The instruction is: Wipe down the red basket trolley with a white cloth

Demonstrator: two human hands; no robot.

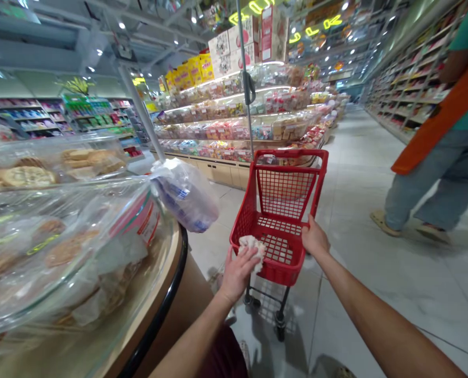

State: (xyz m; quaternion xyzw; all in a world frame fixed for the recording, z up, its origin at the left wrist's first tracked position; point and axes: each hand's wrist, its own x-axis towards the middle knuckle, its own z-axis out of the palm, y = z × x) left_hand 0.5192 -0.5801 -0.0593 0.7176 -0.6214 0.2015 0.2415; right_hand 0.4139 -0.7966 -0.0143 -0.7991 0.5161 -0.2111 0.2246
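A small red plastic shopping cart (289, 153) stands in front of me on black wheels, its basket bare inside. My left hand (237, 274) presses a crumpled whitish cloth (254, 247) onto the cart's near left rim, fingers closed over it. On the cart's right side, my right hand (315, 237) grips the red edge, fingers wrapped around it. The cart's lower frame shows beneath the basket.
At left, a rounded counter (167, 278) with a black bumper holds packaged baked goods. A roll of plastic bags (184, 194) hangs from a pole. Snack shelves (226, 128) stand ahead. At right, a person in an orange apron (434, 126) is in the aisle.
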